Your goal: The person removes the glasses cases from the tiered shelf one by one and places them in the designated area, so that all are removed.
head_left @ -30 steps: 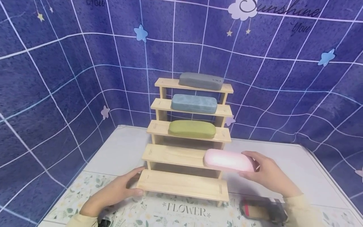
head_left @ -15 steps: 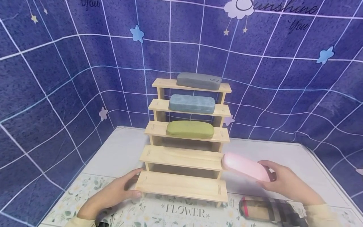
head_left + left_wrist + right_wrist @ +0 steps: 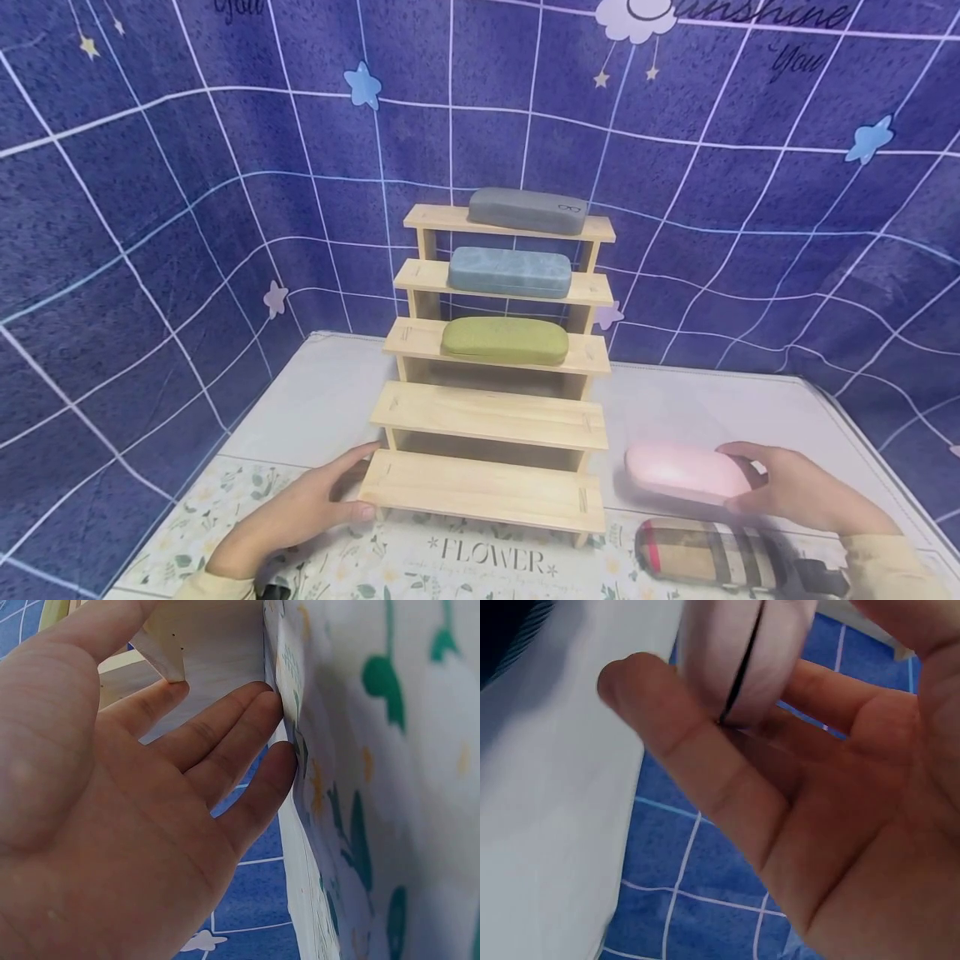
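Observation:
My right hand [image 3: 791, 489] grips a pink glasses case [image 3: 686, 472] by its right end, low over the white tabletop, right of the stepped wooden display rack [image 3: 487, 489]. In the right wrist view, the pink case [image 3: 742, 652] shows its dark seam, with fingers around its end. At the rack's lower left, my left hand [image 3: 315, 517] lies against the end of the lowest step, thumb in front. Its fingers [image 3: 217, 754] are loosely extended in the left wrist view, one tip at the wood's edge. A green glasses case [image 3: 505, 341], a blue one [image 3: 510, 272] and a grey one [image 3: 528, 211] rest on the upper three steps.
A plaid case [image 3: 708, 552] with a red stripe lies at the front right, below the pink case. A floral mat [image 3: 480, 567] lettered FLOWER covers the table's front. Blue gridded cloth [image 3: 675, 192] with stars hangs behind and at the sides.
My right hand has carried the pink case from the second-lowest step rightward and down, off the rack toward the tabletop. My left hand stays at the rack's lower left.

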`<state>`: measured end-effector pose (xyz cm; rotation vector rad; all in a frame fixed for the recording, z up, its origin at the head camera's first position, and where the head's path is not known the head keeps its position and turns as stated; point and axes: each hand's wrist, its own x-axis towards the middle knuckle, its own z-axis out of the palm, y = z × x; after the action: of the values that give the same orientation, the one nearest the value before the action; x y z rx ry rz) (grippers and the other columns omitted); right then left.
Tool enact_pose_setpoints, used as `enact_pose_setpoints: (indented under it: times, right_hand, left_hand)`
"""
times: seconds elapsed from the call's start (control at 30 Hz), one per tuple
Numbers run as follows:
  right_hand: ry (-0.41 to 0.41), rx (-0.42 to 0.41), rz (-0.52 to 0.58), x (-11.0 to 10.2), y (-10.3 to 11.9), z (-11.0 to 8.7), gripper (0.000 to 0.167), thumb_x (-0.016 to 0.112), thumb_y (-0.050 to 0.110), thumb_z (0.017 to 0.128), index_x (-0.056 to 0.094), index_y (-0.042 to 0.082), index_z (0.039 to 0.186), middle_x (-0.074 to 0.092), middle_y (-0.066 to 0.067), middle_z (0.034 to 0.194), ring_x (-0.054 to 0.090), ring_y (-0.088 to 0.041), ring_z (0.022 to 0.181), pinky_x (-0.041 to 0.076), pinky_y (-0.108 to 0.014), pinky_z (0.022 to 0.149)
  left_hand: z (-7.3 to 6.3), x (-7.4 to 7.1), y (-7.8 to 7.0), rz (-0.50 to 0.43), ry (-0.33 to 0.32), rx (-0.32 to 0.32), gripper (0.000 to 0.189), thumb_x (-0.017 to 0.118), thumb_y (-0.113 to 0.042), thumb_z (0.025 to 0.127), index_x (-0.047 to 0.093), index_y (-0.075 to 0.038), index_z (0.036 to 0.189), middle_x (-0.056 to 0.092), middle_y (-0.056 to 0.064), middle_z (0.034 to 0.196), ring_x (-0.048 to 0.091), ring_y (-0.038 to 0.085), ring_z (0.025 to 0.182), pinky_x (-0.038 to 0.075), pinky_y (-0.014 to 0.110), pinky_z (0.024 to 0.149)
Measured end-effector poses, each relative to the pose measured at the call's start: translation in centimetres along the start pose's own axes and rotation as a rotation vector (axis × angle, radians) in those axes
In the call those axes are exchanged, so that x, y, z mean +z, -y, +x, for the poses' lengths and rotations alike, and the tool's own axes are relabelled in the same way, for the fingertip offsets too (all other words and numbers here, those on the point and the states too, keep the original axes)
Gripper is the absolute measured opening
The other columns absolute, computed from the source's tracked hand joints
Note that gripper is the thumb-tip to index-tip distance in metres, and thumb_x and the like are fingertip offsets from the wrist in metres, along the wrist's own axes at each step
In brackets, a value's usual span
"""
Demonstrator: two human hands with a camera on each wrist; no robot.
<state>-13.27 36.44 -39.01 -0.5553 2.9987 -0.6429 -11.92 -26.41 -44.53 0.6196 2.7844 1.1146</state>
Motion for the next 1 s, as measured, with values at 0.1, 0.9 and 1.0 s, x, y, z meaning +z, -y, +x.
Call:
enact_pose_setpoints:
  times: [0.1,0.9,1.0]
  right_hand:
    - [0.031,-0.024,-0.015,0.2,-0.6,-0.2,0.071,0.091,0.028,0.066,0.065,0.004,0.129,0.071,-0.004,0.11,0.056,-0.01,0.093,0.052,-0.037,0.084]
    - [0.18,-0.113,0.149,1.1,-3.7,-0.8,0.054,0.081,0.016,0.083,0.06,-0.003,0.129,0.064,-0.022,0.125,0.056,-0.011,0.116,0.046,-0.022,0.085]
    - [0.145,-0.154,0.13,1.3,-3.7,-0.8,0.047,0.078,0.016,0.087,0.063,0.001,0.128,0.067,-0.009,0.124,0.054,-0.001,0.114,0.046,-0.021,0.086]
  left_hand:
    - [0.0,0.0,-0.1,-0.001,0.0,-0.006,0.085,0.079,-0.043,0.085,0.04,-0.014,0.155,0.05,0.024,0.147,0.046,0.052,0.131,0.036,0.073,0.101]
    - [0.0,-0.1,-0.3,0.018,0.0,-0.027,0.084,0.079,-0.044,0.085,0.04,-0.018,0.155,0.048,0.023,0.149,0.045,0.052,0.131,0.036,0.074,0.101]
    - [0.1,0.0,-0.3,0.01,0.002,-0.029,0.084,0.078,-0.043,0.085,0.04,-0.018,0.155,0.048,0.024,0.149,0.044,0.053,0.132,0.036,0.074,0.101]
